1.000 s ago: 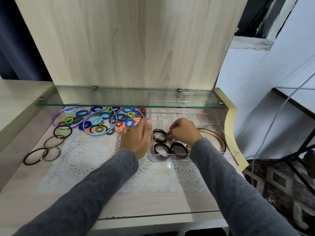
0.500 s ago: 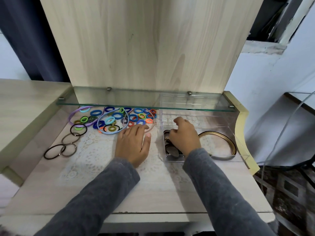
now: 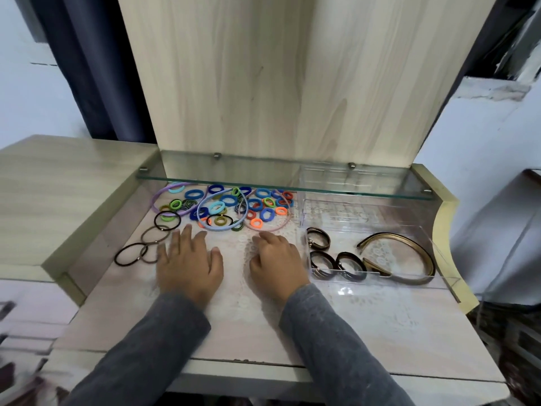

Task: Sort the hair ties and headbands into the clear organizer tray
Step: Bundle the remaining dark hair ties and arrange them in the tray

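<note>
Left hand (image 3: 188,262) flat on table (image 3: 380,332), grip released; right hand (image 3: 276,263) beside clear organizer tray (image 3: 380,284), grip released, empty. Glass shelf (image 3: 292,183) overhangs hair ties (image 3: 228,200).

No text, label, brand, number or sign can be read anywhere in view.
</note>
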`<state>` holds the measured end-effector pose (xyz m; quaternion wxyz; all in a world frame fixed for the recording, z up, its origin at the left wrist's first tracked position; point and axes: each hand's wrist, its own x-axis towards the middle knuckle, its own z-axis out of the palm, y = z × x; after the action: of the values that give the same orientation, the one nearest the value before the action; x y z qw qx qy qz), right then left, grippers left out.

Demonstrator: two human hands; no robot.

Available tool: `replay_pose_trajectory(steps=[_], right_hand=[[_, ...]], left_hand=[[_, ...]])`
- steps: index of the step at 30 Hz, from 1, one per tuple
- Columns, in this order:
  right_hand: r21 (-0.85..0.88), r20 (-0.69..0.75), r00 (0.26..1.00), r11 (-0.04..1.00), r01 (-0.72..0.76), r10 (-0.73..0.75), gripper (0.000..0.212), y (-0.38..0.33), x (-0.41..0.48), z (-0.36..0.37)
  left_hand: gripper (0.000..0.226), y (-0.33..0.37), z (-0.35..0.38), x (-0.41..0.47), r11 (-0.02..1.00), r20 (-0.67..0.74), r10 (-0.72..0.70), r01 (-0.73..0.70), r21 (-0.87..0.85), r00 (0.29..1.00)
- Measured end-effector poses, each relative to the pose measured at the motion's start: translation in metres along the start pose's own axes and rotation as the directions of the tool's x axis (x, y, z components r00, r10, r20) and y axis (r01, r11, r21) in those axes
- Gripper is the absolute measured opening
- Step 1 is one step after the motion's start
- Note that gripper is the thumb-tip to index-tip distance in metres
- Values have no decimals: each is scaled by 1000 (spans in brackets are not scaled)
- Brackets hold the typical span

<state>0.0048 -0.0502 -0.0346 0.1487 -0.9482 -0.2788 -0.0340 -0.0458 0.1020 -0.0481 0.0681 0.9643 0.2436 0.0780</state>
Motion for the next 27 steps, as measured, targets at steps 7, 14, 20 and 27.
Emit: replay_pose_trajectory(steps=[7, 14, 20, 27], right_hand=[[-78, -98, 995, 997, -28, 20, 42, -4, -4, 20], [-109, -159, 987, 993, -53, 35, 43, -8, -2, 26], [-106, -167, 983, 990, -97, 79, 39, -14, 2, 28], [-83, -133, 988, 992, -93, 82, 30, -10, 4, 24]], left_hand=[[82, -25, 1, -9, 992, 15, -103, 104, -72, 995], [71, -27, 4, -15, 995, 59, -7, 13, -95, 998], [62, -12, 1, -18, 972, 119, 205, -189, -138, 971], [54, -11, 0, -14, 925, 57, 325, -305, -227, 944]])
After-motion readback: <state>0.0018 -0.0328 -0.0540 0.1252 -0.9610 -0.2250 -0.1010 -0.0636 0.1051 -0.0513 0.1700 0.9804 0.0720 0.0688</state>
